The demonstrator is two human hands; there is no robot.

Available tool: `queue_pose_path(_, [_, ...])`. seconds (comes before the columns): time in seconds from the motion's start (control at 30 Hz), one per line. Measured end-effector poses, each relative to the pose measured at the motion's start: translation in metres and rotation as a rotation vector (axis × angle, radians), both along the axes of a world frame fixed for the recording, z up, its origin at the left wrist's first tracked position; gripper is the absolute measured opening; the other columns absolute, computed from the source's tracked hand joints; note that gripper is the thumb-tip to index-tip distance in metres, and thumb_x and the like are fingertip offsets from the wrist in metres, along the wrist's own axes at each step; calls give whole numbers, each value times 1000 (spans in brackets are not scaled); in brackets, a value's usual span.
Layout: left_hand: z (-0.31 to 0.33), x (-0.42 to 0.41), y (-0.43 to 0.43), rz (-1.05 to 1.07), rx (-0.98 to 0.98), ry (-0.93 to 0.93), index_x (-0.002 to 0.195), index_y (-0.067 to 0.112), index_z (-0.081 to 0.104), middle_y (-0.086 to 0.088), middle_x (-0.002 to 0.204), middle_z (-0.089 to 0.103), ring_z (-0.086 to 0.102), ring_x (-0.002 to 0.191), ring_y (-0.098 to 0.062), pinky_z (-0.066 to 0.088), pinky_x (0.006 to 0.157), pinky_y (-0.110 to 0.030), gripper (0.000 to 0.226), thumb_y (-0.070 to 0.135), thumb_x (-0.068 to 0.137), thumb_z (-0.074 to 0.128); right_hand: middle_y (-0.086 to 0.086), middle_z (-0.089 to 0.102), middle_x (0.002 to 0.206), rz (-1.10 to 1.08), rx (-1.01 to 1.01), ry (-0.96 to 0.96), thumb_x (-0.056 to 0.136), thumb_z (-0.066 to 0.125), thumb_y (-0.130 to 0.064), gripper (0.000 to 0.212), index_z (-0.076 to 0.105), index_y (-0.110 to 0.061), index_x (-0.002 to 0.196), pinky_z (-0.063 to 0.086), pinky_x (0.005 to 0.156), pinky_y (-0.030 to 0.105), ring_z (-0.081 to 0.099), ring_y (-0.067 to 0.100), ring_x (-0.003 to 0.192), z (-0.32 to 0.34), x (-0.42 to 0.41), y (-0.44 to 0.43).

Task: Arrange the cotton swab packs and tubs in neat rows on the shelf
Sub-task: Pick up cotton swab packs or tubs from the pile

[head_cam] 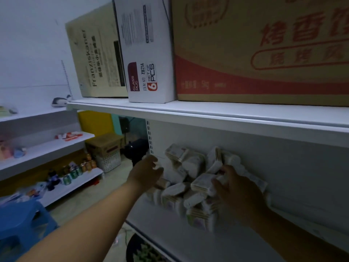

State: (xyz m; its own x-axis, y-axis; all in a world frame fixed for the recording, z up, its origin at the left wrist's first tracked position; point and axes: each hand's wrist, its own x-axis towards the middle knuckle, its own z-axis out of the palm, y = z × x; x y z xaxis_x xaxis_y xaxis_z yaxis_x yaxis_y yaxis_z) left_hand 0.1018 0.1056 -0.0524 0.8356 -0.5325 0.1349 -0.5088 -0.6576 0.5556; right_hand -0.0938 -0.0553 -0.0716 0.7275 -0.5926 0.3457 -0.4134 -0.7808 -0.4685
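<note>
A loose heap of small white cotton swab packs lies jumbled on the white metal shelf, against its back wall near the left end. The left hand curls at the heap's left edge. The right hand lies over its right side. Blur hides whether either grips a pack.

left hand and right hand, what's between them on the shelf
In the head view, a jumbled pile of swab packs lies between the left hand and the right hand on the shelf.
</note>
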Motion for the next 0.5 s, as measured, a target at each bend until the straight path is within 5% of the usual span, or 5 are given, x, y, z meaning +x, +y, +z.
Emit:
queue_pose_path(0.1, [0, 41, -22, 0, -39, 27, 126, 15, 50, -4, 112, 61, 57, 91, -17, 40, 70, -22, 51, 47, 87, 58, 0, 68, 110, -119, 10, 33, 92, 41, -54, 46, 39, -28, 130, 46, 79, 31, 62, 23, 104, 3, 7, 8])
queue_pose_path(0.27, [6, 80, -52, -92, -110, 110, 127, 7, 52, -11, 126, 58, 56, 109, -26, 44, 87, -27, 64, 54, 85, 58, 0, 66, 113, -297, 225, 52, 87, 57, -47, 41, 47, -27, 121, 42, 73, 25, 62, 22, 102, -2, 15, 20])
queue_pose_path(0.33, [9, 82, -59, -156, -93, 119, 98, 5, 63, -12, 101, 63, 57, 83, -19, 40, 68, -23, 46, 49, 87, 59, 0, 66, 110, -355, 335, -13, 83, 65, -38, 37, 51, -27, 116, 41, 69, 24, 61, 19, 93, -2, 18, 20])
queue_pose_path(0.4, [10, 83, -64, -157, -156, 175, 58, 7, 54, -9, 62, 55, 49, 56, -17, 32, 51, -24, 43, 39, 85, 65, 3, 66, 104, -401, 458, -131, 79, 70, -30, 35, 51, -27, 109, 49, 72, 29, 62, 19, 86, 0, 19, 23])
queue_pose_path(0.5, [9, 86, -69, -161, -287, 347, 49, 7, 50, -7, 50, 46, 44, 48, -20, 34, 55, -24, 42, 25, 77, 76, 5, 67, 87, -427, 581, -308, 76, 73, -18, 37, 48, -25, 102, 56, 71, 37, 65, 22, 77, 3, 17, 31])
